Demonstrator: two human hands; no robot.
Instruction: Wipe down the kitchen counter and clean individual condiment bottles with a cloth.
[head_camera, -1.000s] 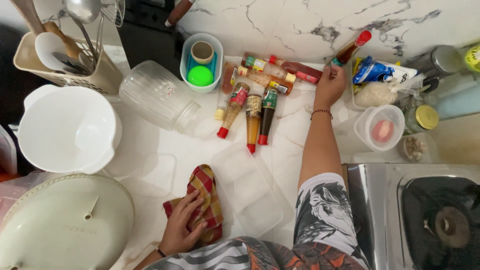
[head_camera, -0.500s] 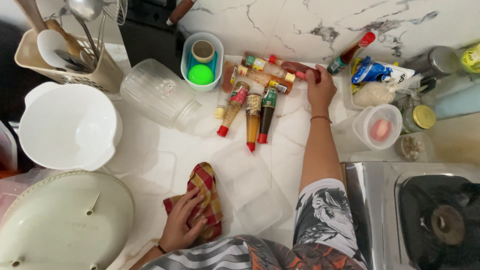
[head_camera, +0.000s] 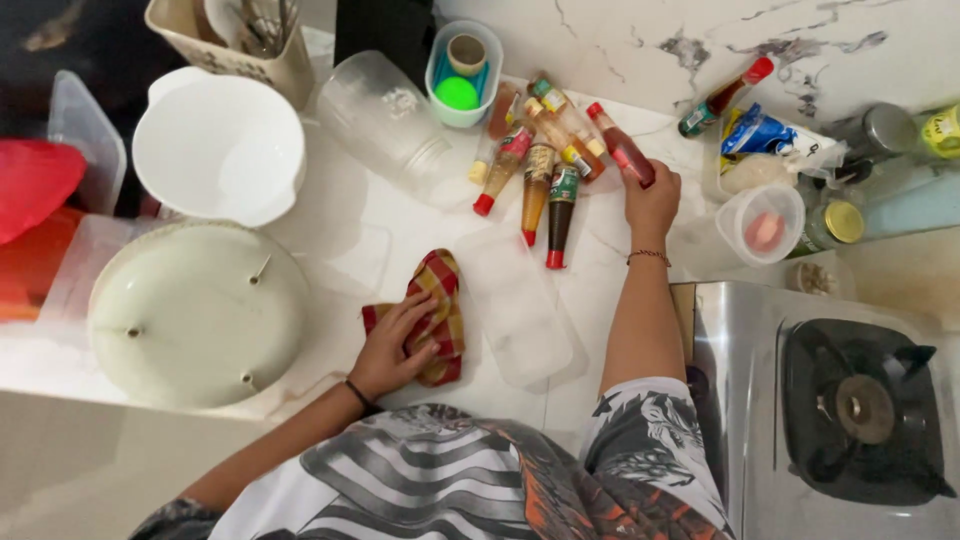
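Red sauce bottle (head_camera: 622, 152) now gripped by right hand (head_camera: 652, 200), laid beside bottle row (head_camera: 540, 170) on surface (head_camera: 330, 250); earlier only reached for. Left hand (head_camera: 395, 345) kept pressed flat on checked cloth (head_camera: 438, 300).

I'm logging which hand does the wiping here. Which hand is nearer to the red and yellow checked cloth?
Left. The left hand lies on the checked cloth, fingers pressing it. The right hand is off at the bottles, gripping a red sauce bottle.
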